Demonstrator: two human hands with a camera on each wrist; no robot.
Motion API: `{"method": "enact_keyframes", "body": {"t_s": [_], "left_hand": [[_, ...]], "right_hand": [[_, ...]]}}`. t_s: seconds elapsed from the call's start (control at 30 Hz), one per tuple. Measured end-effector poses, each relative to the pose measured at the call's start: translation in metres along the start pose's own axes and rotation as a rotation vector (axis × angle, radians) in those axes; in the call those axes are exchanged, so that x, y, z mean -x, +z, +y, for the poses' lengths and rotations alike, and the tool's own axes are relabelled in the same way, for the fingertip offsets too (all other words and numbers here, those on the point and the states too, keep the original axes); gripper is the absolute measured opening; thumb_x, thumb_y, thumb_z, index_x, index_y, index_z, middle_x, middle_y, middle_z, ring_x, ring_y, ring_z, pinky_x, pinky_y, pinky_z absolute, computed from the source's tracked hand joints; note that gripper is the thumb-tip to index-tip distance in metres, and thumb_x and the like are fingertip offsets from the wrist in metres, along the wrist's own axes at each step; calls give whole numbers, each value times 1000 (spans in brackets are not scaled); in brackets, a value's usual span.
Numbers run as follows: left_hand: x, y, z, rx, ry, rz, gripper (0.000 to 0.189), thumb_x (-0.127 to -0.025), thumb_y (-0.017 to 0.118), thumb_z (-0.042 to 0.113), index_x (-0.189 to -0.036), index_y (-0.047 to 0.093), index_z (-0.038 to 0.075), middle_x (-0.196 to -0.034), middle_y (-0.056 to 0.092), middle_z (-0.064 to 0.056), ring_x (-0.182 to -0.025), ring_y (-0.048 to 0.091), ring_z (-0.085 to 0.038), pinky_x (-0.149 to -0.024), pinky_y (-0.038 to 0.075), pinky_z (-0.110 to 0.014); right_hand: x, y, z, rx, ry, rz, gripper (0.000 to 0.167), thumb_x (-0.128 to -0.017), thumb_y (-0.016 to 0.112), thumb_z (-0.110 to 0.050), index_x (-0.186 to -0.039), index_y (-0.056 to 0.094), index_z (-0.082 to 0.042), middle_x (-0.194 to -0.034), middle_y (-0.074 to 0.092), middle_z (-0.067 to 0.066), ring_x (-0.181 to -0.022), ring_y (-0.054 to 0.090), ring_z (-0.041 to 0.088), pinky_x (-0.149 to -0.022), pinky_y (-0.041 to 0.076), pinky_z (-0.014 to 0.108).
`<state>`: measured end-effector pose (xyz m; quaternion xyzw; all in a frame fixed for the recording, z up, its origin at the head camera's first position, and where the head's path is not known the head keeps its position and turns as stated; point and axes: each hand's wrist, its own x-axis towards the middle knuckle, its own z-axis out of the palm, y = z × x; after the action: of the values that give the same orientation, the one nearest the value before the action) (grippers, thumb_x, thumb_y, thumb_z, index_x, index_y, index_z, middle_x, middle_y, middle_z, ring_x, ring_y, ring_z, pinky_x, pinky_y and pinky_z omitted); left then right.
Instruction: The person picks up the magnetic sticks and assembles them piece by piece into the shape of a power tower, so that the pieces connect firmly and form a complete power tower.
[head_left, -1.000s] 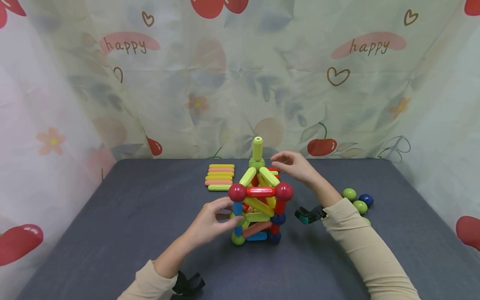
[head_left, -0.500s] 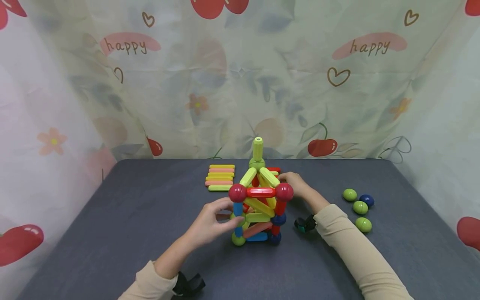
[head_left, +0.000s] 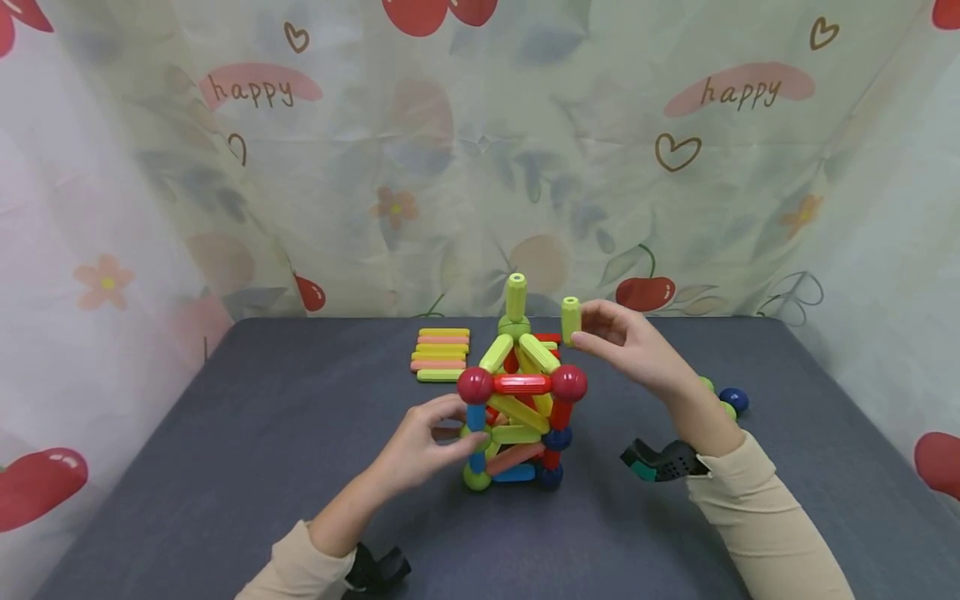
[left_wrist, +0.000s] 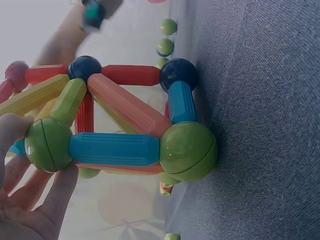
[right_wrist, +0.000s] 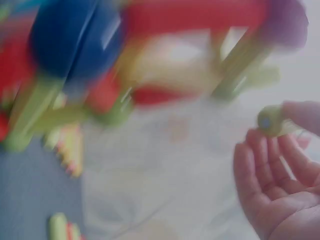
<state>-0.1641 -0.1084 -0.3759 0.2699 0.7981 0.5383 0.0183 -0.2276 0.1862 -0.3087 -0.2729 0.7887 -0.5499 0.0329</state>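
Note:
A tower of building sticks and balls [head_left: 521,384] stands on the table, with red balls at its front upper corners. A light green ball [head_left: 513,327] tops it, with a light green stick [head_left: 516,293] upright on that. My left hand [head_left: 420,442] holds the tower at its left front, thumb and fingers around a green ball [left_wrist: 48,145] between two blue sticks. To the right of the tower's top, my right hand [head_left: 637,342] pinches a loose light green stick [head_left: 572,321], held upright. The right wrist view, partly blurred, shows the stick's end [right_wrist: 270,120] between thumb and fingertips.
Behind the tower on the left lies a row of yellow, pink and green sticks [head_left: 441,356]. Red and green sticks [head_left: 548,339] lie behind it on the right, partly hidden. A blue ball [head_left: 733,401] and green balls sit right of the right forearm, which partly covers them.
My right hand reached down behind the tower's right side, then rose and came back right with a light green stick. The left hand and the tower have stayed in place.

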Motion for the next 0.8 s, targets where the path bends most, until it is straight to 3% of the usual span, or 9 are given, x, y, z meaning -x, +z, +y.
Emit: {"method": "enact_keyframes", "body": {"t_s": [0.1, 0.2, 0.3, 0.47, 0.8], "left_hand": [[0, 0, -1, -12, 7, 3, 21, -89, 70, 13, -107, 67, 5, -103, 67, -9, -98, 65, -21, -86, 56, -37], [0, 0, -2, -21, 15, 3, 19, -89, 69, 13, -106, 66, 4, -102, 66, -10, -97, 65, -22, -85, 57, -36], [0, 0, -2, -18, 16, 0, 20, -90, 69, 13, -106, 66, 3, -102, 66, -11, -97, 65, -22, -85, 57, -36], [0, 0, -3, -13, 19, -1, 20, -90, 69, 13, -107, 66, 3, -103, 66, -11, -97, 65, -22, -85, 57, -37], [-1, 0, -3, -8, 9, 0, 21, -90, 69, 12, -109, 66, 3, -102, 67, -11, -96, 65, -22, -86, 56, -34]], "right_hand": [[14, 3, -16, -109, -168, -19, 22, -95, 57, 0, -115, 54, -7, -101, 61, 1, -92, 63, 12, -81, 54, 22], [22, 8, -21, -130, -318, -61, 28, -92, 58, 6, -113, 56, -12, -99, 62, -4, -90, 64, 12, -79, 55, 22], [26, 13, -22, -121, -401, -69, 30, -90, 59, 7, -113, 57, -13, -99, 63, -5, -89, 64, 13, -81, 54, 22], [29, 17, -21, -87, -427, -27, 33, -89, 62, 7, -114, 59, -14, -100, 63, -7, -91, 62, 10, -87, 52, 19], [30, 21, -23, -67, -416, 11, 25, -91, 63, 0, -114, 59, -10, -102, 62, -7, -91, 62, 11, -87, 52, 20]]}}
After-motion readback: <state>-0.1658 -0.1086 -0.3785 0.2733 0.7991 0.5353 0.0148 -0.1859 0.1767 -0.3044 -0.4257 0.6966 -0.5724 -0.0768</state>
